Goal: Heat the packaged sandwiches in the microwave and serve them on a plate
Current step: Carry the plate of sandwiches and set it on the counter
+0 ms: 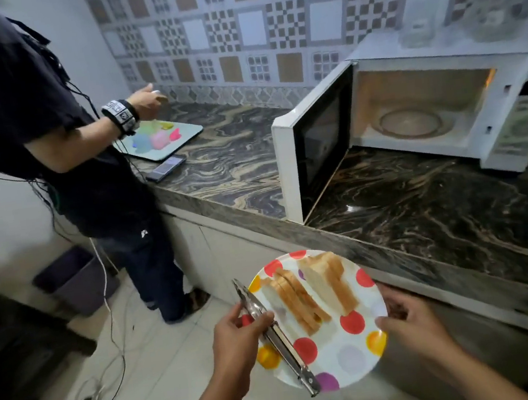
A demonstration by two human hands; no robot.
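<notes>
Dark marbled stone worktop (423, 199) lies just ahead-right of polka-dot round plate (350, 356) carrying cut white-bread sandwiches (308, 291) (unwrapped); right hand (409, 321) grips rim, left hand (238, 344) pinches steel tongs (273, 333) against it.

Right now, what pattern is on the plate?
White with big coloured dots, red, orange and purple, on the plate; head view.

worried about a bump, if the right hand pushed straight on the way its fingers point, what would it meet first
Probably nothing new: the right hand already grips the plate rim, its fingers pointing left across it; beyond lie the sandwiches.
</notes>
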